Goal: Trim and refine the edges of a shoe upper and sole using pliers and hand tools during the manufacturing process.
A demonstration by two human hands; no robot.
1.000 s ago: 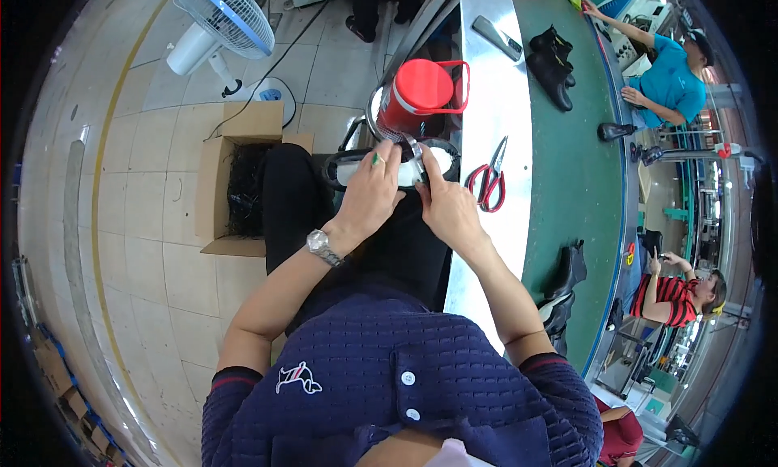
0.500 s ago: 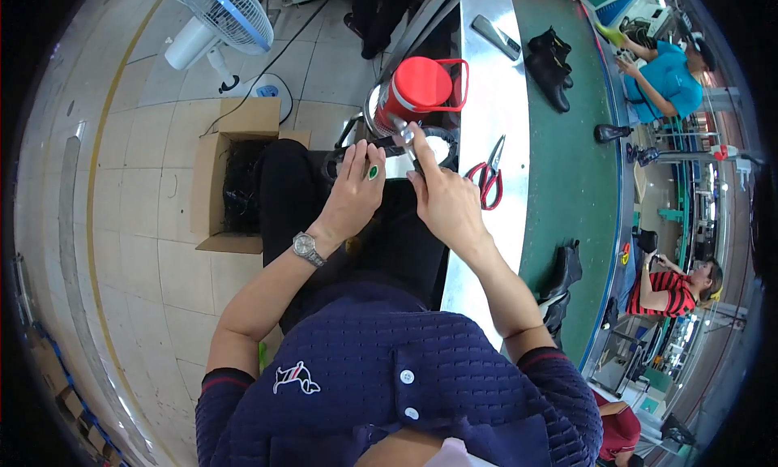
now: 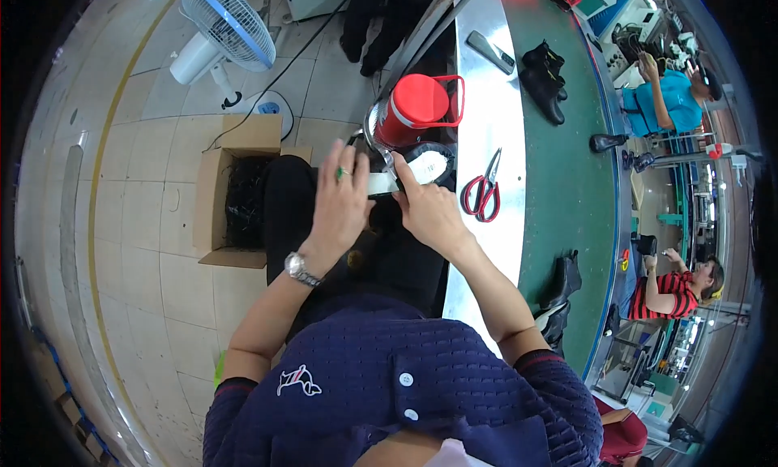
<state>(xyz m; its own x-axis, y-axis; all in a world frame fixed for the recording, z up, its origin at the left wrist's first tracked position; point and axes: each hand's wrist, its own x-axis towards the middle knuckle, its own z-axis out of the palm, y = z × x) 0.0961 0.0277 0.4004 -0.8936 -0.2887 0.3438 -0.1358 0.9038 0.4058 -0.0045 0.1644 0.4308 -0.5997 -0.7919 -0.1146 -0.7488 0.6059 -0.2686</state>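
Observation:
My left hand [image 3: 340, 207], with a green-stoned ring and a wristwatch [image 3: 299, 267], is raised over my lap. Its fingers are stretched out, slightly blurred, and nothing shows in them. To its right, my right hand [image 3: 431, 212] is closed round a tool with a shiny metal head [image 3: 390, 160], its index finger extended along it; the handle is mostly hidden. Just beyond the fingers lies a black shoe with a white insole [image 3: 429, 166]. A pale, flat-topped piece [image 3: 378, 183] shows between my hands.
A red lidded jug [image 3: 420, 100] stands beyond my hands. On the metal bench edge [image 3: 486, 260] lie red-handled scissors [image 3: 484, 191] and a phone [image 3: 491, 50]. Black shoes [image 3: 544, 82] rest on the green belt [image 3: 559, 191]. An open carton [image 3: 208, 199] and a fan [image 3: 227, 29] stand left.
My left hand has lifted away from the black piece it was touching and spread its fingers. The right hand and its tool have come slightly lower and to the left.

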